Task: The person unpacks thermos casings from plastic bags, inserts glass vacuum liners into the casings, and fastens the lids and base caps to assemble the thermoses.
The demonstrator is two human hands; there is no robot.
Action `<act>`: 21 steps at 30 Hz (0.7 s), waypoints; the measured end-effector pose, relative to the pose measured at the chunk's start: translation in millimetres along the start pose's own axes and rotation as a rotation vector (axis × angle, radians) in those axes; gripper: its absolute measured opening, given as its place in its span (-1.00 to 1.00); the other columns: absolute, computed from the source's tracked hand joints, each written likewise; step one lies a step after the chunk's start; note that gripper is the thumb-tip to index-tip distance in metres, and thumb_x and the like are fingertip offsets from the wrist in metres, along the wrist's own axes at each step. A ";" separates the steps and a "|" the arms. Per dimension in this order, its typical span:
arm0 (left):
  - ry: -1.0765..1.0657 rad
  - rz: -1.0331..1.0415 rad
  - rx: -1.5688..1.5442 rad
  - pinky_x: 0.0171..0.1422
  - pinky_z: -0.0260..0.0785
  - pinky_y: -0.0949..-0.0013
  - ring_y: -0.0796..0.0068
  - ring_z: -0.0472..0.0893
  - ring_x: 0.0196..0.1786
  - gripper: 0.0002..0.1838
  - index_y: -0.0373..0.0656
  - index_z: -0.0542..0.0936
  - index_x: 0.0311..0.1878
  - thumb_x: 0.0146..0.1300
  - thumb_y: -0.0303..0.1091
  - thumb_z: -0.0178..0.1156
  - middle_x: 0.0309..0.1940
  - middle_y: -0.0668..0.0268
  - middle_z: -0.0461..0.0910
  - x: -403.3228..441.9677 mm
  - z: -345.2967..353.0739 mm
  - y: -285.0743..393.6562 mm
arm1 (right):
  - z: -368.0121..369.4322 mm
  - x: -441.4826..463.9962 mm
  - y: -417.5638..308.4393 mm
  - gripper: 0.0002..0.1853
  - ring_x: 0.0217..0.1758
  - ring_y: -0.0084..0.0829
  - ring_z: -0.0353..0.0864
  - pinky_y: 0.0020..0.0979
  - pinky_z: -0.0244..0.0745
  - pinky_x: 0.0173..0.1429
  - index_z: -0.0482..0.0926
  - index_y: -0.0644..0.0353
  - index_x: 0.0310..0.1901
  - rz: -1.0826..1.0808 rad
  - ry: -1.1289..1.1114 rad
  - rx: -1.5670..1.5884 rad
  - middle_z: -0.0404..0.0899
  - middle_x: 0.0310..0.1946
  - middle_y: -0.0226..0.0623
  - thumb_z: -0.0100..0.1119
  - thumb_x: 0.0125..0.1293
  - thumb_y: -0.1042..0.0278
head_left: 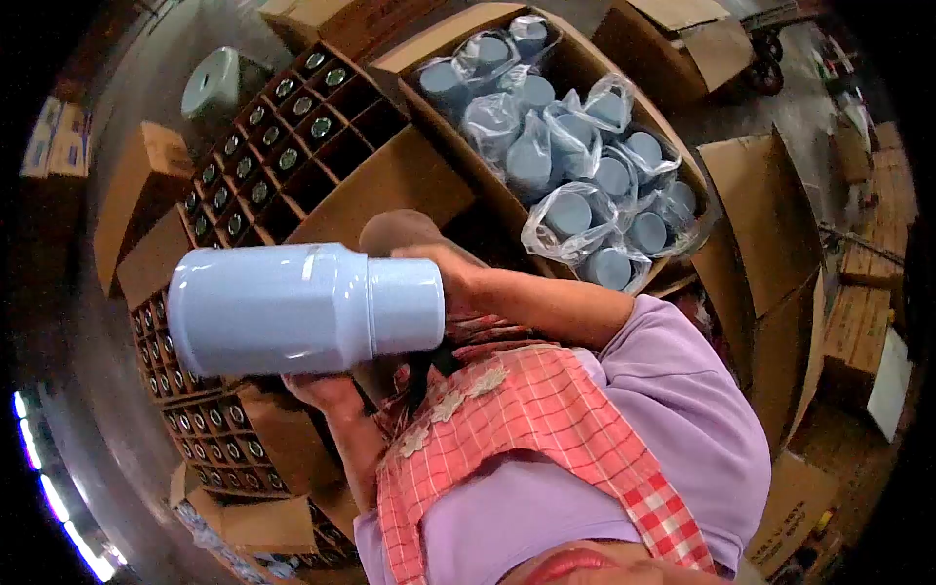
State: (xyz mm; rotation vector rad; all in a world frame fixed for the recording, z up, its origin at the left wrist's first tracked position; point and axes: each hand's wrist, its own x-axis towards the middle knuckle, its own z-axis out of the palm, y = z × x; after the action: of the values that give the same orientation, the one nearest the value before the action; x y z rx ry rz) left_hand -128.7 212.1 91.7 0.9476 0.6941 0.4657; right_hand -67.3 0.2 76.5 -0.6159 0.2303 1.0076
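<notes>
A large light-blue flask with a narrower cap (283, 310) lies sideways close to the camera, held between my two hands. My left hand (327, 390) is under the body of the flask, its fingers mostly hidden behind it. At the cap end is my right hand (439, 273), wrapped round the far side of the cap. Behind the flask stands a divided carton (341, 171) with round-topped items in many of its cells. Beside it, an open box (429, 112) holds several blue-capped flasks in clear plastic bags (531, 156).
More divided cartons (210, 419) with filled cells stand below the flask. A pale stool (213, 83) is at the upper left. Open cardboard flaps (765, 224) stick out at the right, with stacked boxes (858, 322) beyond. A wheeled cart (768, 63) stands at the upper right.
</notes>
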 end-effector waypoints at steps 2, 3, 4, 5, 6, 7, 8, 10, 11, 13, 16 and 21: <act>-0.036 0.048 0.044 -0.49 0.25 0.35 0.48 0.41 -0.44 -0.63 -0.17 0.42 -0.01 0.28 -0.12 -0.12 -0.28 0.31 0.49 7.2 4.4 4.7 | 8.6 4.9 25.5 -0.57 -0.33 -0.36 0.53 -0.35 0.30 -0.37 0.54 0.14 -0.13 0.083 -0.035 0.111 0.56 -0.30 -0.22 -0.05 0.25 -0.07; -0.055 0.061 0.061 -0.48 0.26 0.35 0.48 0.42 -0.43 -0.63 -0.17 0.42 -0.01 0.27 -0.12 -0.12 -0.28 0.31 0.49 9.8 4.0 7.1 | 11.4 5.1 22.3 -0.55 -0.29 -0.39 0.53 -0.33 0.37 -0.34 0.52 0.14 -0.10 0.059 0.053 0.055 0.56 -0.25 -0.22 -0.08 0.27 -0.09; -0.064 0.060 0.073 -0.48 0.26 0.35 0.48 0.42 -0.43 -0.62 -0.17 0.42 0.00 0.27 -0.12 -0.12 -0.27 0.31 0.49 13.7 3.9 7.4 | 20.4 1.9 15.2 -0.52 -0.26 -0.41 0.54 -0.31 0.44 -0.31 0.51 0.15 -0.06 0.039 0.143 -0.004 0.55 -0.20 -0.22 -0.10 0.29 -0.12; -0.060 0.038 0.068 -0.47 0.27 0.35 0.48 0.43 -0.42 -0.62 -0.18 0.42 0.00 0.27 -0.12 -0.12 -0.27 0.31 0.49 21.9 3.1 7.0 | 29.4 -1.4 8.0 -0.49 -0.23 -0.43 0.54 -0.30 0.50 -0.28 0.49 0.15 -0.03 0.025 0.233 -0.063 0.55 -0.15 -0.23 -0.13 0.32 -0.15; -0.060 0.013 0.069 -0.46 0.28 0.34 0.49 0.43 -0.41 -0.62 -0.18 0.41 0.01 0.27 -0.12 -0.12 -0.26 0.31 0.49 29.4 3.2 6.6 | 12.9 -10.8 -9.1 -0.45 -0.22 -0.42 0.54 -0.30 0.50 -0.28 0.46 0.17 -0.01 -0.135 0.130 -0.106 0.54 -0.15 -0.21 -0.14 0.30 -0.20; -0.057 0.001 0.064 -0.46 0.28 0.34 0.49 0.43 -0.40 -0.61 -0.18 0.41 0.01 0.27 -0.12 -0.12 -0.26 0.31 0.49 32.1 2.0 4.5 | 2.6 -20.4 -17.3 -0.41 -0.22 -0.41 0.54 -0.31 0.50 -0.27 0.44 0.18 0.01 -0.294 0.029 -0.144 0.54 -0.15 -0.20 -0.14 0.29 -0.24; -0.052 -0.011 0.050 -0.45 0.29 0.34 0.49 0.44 -0.40 -0.61 -0.18 0.41 0.02 0.27 -0.12 -0.12 -0.25 0.31 0.49 33.0 1.8 1.1 | 9.6 -33.0 -20.5 -0.29 -0.18 -0.37 0.54 -0.34 0.52 -0.27 0.25 0.17 0.21 -0.505 0.118 -0.197 0.43 0.02 -0.10 0.00 0.21 -0.24; -0.045 0.010 0.048 -0.44 0.31 0.34 0.49 0.45 -0.38 -0.60 -0.19 0.41 0.03 0.27 -0.12 -0.12 -0.24 0.31 0.49 24.9 -0.7 -5.3 | 18.0 -23.6 7.8 -0.20 -0.15 -0.36 0.52 -0.37 0.52 -0.30 0.08 0.12 0.29 -0.933 0.227 -0.695 0.31 0.12 -0.07 0.10 0.16 -0.17; -0.055 0.029 0.071 -0.43 0.31 0.34 0.49 0.45 -0.37 -0.60 -0.19 0.41 0.03 0.27 -0.12 -0.11 -0.24 0.31 0.49 19.0 -0.6 -6.9 | 16.0 -21.3 12.7 -0.16 -0.14 -0.36 0.52 -0.40 0.51 -0.32 0.02 0.11 0.32 -0.927 0.216 -0.702 0.25 0.16 -0.07 0.18 0.12 -0.08; -0.079 0.084 0.174 -0.22 0.40 0.32 0.42 0.49 -0.19 -0.56 -0.23 0.37 0.10 0.27 -0.12 -0.10 -0.15 0.25 0.47 20.1 -6.7 -2.0 | 16.2 -18.7 19.7 -0.03 -0.12 -0.36 0.50 -0.44 0.50 -0.34 -0.11 0.08 0.37 -0.916 0.194 -0.715 0.11 0.24 -0.07 0.32 0.03 0.11; -0.045 0.167 0.236 -0.08 0.42 0.25 0.34 0.50 -0.05 -0.52 -0.28 0.35 0.14 0.27 -0.15 -0.09 -0.07 0.17 0.46 34.4 -25.0 17.6 | 20.8 -20.3 26.1 -0.06 -0.16 -0.38 0.50 -0.46 0.47 -0.37 -0.08 0.10 0.36 -0.464 0.045 -0.144 0.19 0.20 -0.08 0.33 0.02 0.29; 0.003 0.178 0.571 0.06 0.40 0.18 0.29 0.49 0.04 -0.52 -0.37 0.38 0.12 0.26 -0.20 -0.04 0.06 0.08 0.44 42.4 -52.5 56.0 | -14.4 -36.6 -2.1 -0.62 -0.35 -0.44 0.58 -0.47 0.48 -0.31 0.52 0.30 -0.01 -0.213 0.022 -0.534 0.59 -0.22 -0.20 0.22 0.10 0.42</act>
State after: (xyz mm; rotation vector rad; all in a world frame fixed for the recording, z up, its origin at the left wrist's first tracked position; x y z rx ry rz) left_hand -140.4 298.0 104.8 1.5551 0.7644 0.4312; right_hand -83.5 -35.2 82.3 -1.1119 -0.0922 0.8552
